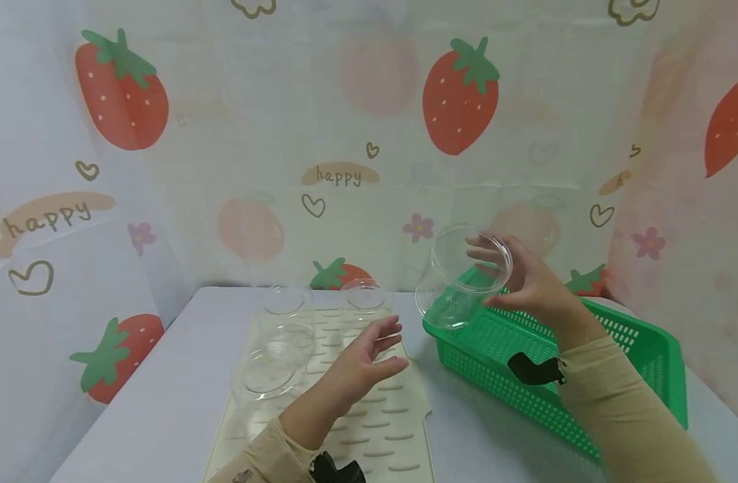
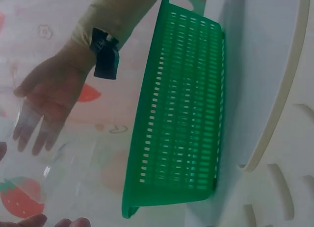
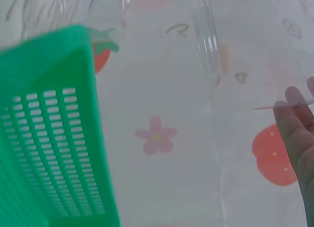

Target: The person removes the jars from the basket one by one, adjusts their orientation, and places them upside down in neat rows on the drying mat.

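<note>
A clear plastic cup (image 1: 437,295) is held tilted in the air above the left end of a green basket (image 1: 496,376). My right hand (image 1: 529,285) holds it near its rim, thumb below and fingers above. In the left wrist view, the right hand (image 2: 54,97) shows through the clear plastic. My left hand (image 1: 359,365) hovers over a cream mat (image 1: 399,429), fingers apart, with nothing in its grasp. Several more clear cups (image 1: 269,379) stand on the mat to its left and behind it; their outlines are faint.
The mat, with raised ridges, lies along the middle of the white table (image 1: 151,389). The basket stands to its right, with slotted walls and a raised rim. A curtain (image 1: 236,147) printed with strawberries closes off the back and sides.
</note>
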Motion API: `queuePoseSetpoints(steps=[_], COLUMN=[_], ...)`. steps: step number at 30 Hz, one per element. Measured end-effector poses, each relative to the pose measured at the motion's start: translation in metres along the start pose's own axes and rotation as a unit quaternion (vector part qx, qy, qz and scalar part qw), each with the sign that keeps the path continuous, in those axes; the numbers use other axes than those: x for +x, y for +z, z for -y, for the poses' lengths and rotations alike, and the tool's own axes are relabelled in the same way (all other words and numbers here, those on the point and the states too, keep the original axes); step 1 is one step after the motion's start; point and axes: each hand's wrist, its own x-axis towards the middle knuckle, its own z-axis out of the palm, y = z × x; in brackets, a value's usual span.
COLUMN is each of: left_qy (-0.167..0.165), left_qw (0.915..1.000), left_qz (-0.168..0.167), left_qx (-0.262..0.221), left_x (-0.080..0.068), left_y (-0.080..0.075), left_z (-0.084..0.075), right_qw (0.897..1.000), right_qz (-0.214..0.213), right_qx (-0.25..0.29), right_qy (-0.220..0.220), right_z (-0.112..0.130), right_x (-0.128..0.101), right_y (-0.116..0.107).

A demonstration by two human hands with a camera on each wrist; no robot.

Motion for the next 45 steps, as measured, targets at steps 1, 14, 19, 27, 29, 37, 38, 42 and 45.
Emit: queuePoseSetpoints(steps=[1,14,19,27,29,37,38,42,45], left_qy=[0.003,0.016,0.019,0.047,0.057,0.106,0.110,0.122,0.130], left_qw=[1.0000,0.9989,0.9977,0.9952,0.9939,0.9809,0.9791,0.9736,0.9702], left_qz=[-0.002,-0.009,-0.006,0.009,0.018,0.054,0.057,0.058,0.056], left_qx=[-0.003,-0.044,-0.064,-0.085,-0.093,-0.154,-0.162,-0.184,-0.196], left_x=[0.000,-0.006,-0.008,-0.011,-0.011,-0.009,-0.008,-0.008,-0.008], left_y=[-0.001,-0.005,-0.005,-0.007,-0.007,-0.004,-0.004,-0.004,-0.004], left_z=[0.000,-0.001,-0.002,0.002,0.003,0.005,0.006,0.006,0.007], right_qw=[1.000,0.988,0.984,0.976,0.972,0.965,0.963,0.957,0.955], right_qz=[0.002,-0.021,-0.028,-0.055,-0.059,-0.064,-0.065,-0.065,-0.068], right_qx=[0.009,0.127,0.156,0.197,0.211,0.238,0.245,0.266,0.275], right_qy=[-0.013,-0.082,-0.082,-0.076,-0.079,-0.087,-0.088,-0.092,-0.093], right_z=[-0.001,-0.021,-0.029,-0.035,-0.035,-0.036,-0.036,-0.037,-0.039], right_x=[0.000,-0.011,-0.015,-0.021,-0.022,-0.020,-0.020,-0.018,-0.018], right_y=[0.003,0.053,0.070,0.082,0.084,0.093,0.094,0.099,0.102])
